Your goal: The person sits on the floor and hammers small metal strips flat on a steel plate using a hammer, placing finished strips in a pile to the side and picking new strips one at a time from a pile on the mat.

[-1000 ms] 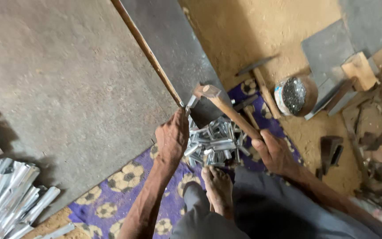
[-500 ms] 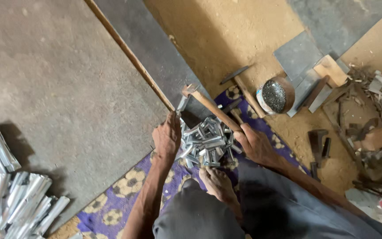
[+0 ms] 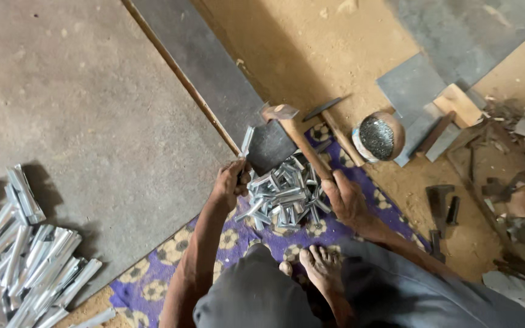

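Left hand [image 3: 231, 182]: forearm reaching forward from lower centre, wrist straight, fingers curled shut, knuckles up. Right hand [image 3: 343, 197]: arm coming in from the right, bent at the elbow, fist closed, thumb side up. Hands near each other, apart. Bare foot [image 3: 322, 267] tucked between the knees.
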A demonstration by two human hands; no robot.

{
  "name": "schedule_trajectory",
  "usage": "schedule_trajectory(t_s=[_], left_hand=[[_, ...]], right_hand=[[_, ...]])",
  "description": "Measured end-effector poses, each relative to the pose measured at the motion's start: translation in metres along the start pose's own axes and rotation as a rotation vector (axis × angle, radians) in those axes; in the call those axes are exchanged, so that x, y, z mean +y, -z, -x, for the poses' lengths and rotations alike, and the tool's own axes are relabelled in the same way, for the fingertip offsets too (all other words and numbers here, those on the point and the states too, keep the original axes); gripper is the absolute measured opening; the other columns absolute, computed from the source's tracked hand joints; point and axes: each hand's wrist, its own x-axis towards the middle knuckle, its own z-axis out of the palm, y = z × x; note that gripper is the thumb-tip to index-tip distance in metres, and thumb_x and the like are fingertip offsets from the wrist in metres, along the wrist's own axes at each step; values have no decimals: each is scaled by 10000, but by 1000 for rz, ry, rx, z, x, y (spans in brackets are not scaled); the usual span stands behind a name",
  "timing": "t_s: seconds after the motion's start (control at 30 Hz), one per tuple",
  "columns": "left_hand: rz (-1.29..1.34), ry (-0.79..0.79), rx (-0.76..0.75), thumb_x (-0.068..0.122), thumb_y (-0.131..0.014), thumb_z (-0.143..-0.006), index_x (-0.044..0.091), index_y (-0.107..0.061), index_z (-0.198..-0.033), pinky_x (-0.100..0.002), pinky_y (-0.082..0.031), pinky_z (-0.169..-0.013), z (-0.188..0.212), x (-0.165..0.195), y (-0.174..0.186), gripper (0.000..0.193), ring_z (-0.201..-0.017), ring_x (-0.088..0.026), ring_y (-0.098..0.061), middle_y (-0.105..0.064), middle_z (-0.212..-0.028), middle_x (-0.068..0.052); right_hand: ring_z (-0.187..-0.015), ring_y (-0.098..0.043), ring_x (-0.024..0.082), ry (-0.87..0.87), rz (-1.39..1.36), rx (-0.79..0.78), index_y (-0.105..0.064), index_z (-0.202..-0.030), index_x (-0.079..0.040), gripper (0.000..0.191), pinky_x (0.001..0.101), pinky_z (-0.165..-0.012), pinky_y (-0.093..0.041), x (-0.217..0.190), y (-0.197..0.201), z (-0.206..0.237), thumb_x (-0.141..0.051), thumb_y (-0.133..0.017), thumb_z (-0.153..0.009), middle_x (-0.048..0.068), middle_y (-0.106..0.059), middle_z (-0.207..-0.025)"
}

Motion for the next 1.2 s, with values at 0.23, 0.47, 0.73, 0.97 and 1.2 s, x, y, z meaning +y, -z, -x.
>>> schedule_trajectory(t_s=[0.23,0.47,0.73,0.97,1.2], left_hand=[[20,-30,9,378,-550,-1014,97,-583,-874,-294,-341,-413,-5,-7,3,315,-405,-80,-307,-447,-584,31],[-13,-21,80,387,-568,-1017,96,-587,-866,-293,-346,-434,-7,-22,10,328,-441,-76,-345,-465,-599,30],[-950,-598,533,295,-541,-1069,65,-698,-931,-295,-350,-303,17,-19,26,310,-387,-83,-442,-600,-599,-12],[-1750,-825,405,305,-700,-939,141,-728,-934,-304,-391,-369,52,-1,13,166,-461,-109,-499,-669,-688,-2],[-1740,-1288,222,340,-728,-930,127,-631,-1015,-368,-495,-680,71,2,-21,249,-717,-185,-625,-648,-860,-36]], right_hand=[[-785,-673,298,-584,-417,-323,-566,-1203,25,184,382,-679,-548,-6,-6,3,-126,-605,-1105,199,-634,-925],[-707,-626,303,-758,-623,-527,-587,-1042,19,304,418,-619,-519,-6,-7,8,-283,-551,-1044,151,-585,-805],[-874,-677,286,-640,-463,-699,-643,-1205,-35,389,399,-791,-567,12,-38,0,-399,-520,-1143,185,-693,-975],[-1015,-662,311,-182,-409,-244,-600,-1340,66,594,412,-831,-598,27,-11,-77,-424,-597,-1003,216,-656,-1189],[-630,-693,149,-318,-749,-1010,-734,-1169,-87,302,313,-567,-593,13,-33,-115,-325,-677,-992,99,-766,-877]])
